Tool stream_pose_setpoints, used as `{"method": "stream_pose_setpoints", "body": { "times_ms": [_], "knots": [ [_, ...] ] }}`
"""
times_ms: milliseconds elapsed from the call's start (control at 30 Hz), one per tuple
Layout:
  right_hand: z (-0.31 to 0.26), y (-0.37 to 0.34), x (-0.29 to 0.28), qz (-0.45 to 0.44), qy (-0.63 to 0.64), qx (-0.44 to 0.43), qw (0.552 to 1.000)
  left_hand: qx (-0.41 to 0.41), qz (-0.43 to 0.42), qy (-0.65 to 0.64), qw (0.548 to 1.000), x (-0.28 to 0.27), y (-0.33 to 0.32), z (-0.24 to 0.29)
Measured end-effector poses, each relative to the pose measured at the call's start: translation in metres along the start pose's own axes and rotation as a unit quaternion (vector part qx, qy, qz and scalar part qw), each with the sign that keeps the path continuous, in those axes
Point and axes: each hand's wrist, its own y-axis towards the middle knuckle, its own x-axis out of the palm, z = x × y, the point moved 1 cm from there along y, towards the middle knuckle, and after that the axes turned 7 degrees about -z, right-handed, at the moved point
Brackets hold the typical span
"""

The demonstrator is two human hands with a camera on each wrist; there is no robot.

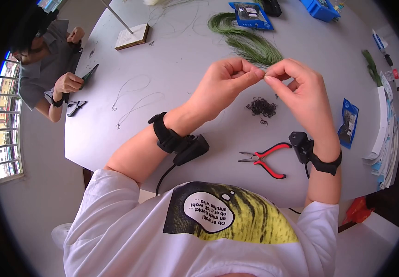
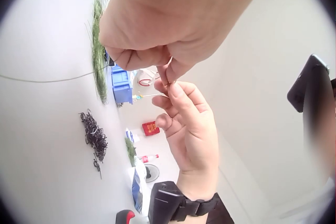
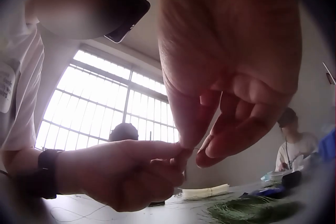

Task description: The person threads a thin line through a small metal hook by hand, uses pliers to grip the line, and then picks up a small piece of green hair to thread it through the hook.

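Over the far middle of the table, my left hand (image 1: 225,85) and right hand (image 1: 303,90) meet fingertip to fingertip. Each pinches with thumb and forefinger at a thin greenish strand (image 2: 47,80), which trails off to the left in the left wrist view. What lies right between the fingertips is tiny and mostly hidden by them. Nearest below the hands is a pile of small dark hooks (image 1: 261,107), a few lying loose beside it. Behind the fingers stretches a bundle of green strands (image 1: 250,44).
Red-handled pliers (image 1: 264,160) lie near me. Two looped lines (image 1: 137,104) are at left. Blue packets (image 1: 348,122) lie right and far back, by a blue bin (image 1: 320,9). A wooden block with a rod (image 1: 132,37) stands far left. Another person (image 1: 47,64) sits at left.
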Motion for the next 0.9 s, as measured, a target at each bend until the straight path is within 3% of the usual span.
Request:
{"method": "stream_pose_setpoints", "body": {
  "times_ms": [100, 500, 900],
  "knots": [
    [0.002, 0.000, 0.003, 0.003, -0.008, -0.005, 1.000, -0.052, -0.008, -0.044, 0.998, -0.003, 0.000, 0.001],
    [-0.002, -0.003, -0.004, 0.036, -0.018, 0.001, 0.999, -0.026, -0.011, -0.032, 0.999, 0.002, -0.003, 0.007],
    [-0.020, -0.009, -0.010, 0.024, -0.109, -0.070, 0.991, -0.028, -0.021, -0.078, 0.996, 0.010, -0.011, 0.020]
  ]
}}
